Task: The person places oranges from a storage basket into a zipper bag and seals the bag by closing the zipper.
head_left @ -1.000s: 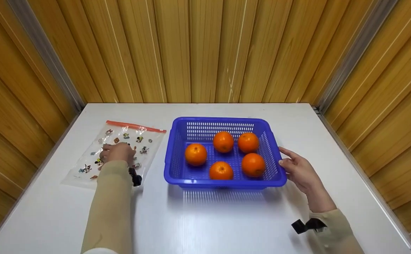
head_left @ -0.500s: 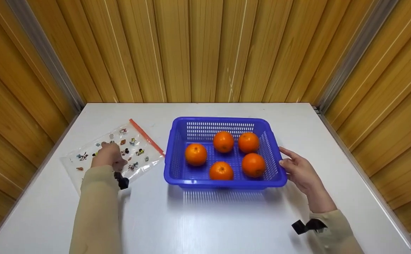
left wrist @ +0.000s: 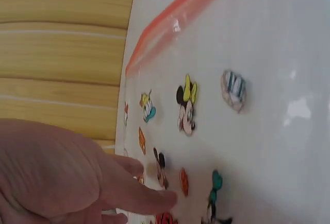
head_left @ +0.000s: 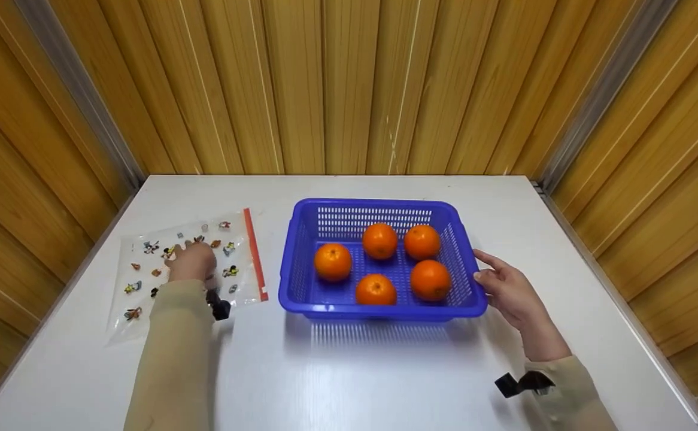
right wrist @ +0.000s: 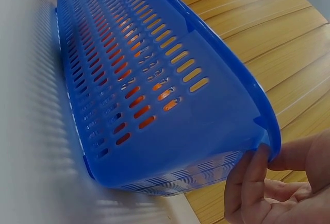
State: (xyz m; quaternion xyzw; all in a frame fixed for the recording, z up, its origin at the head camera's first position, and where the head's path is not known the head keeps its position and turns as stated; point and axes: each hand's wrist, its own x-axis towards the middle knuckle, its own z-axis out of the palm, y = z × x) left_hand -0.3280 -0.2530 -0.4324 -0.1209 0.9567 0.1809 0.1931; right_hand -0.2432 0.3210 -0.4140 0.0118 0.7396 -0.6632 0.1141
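A clear zip bag (head_left: 139, 257) printed with small cartoon characters lies flat on the left of the table, its red zip strip (head_left: 254, 254) on the right side. My left hand (head_left: 191, 261) rests on the bag with its fingers spread. In the left wrist view its thumb (left wrist: 149, 197) reaches over the printed figures. At the table's middle stands a blue plastic basket (head_left: 382, 311) with slotted walls, holding several oranges (head_left: 333, 262). My right hand (head_left: 507, 293) grips the basket's right rim. From the right wrist camera, the fingers (right wrist: 252, 180) curl under that rim.
All of this is on a white table (head_left: 349, 383). Wood-patterned panels (head_left: 349, 90) rise behind it and along both sides. The bag's zip edge lies a short gap left of the basket.
Under my left hand the bag has turned clockwise, its red strip swinging from the far edge to the right side. The right hand, basket and oranges have stayed put.
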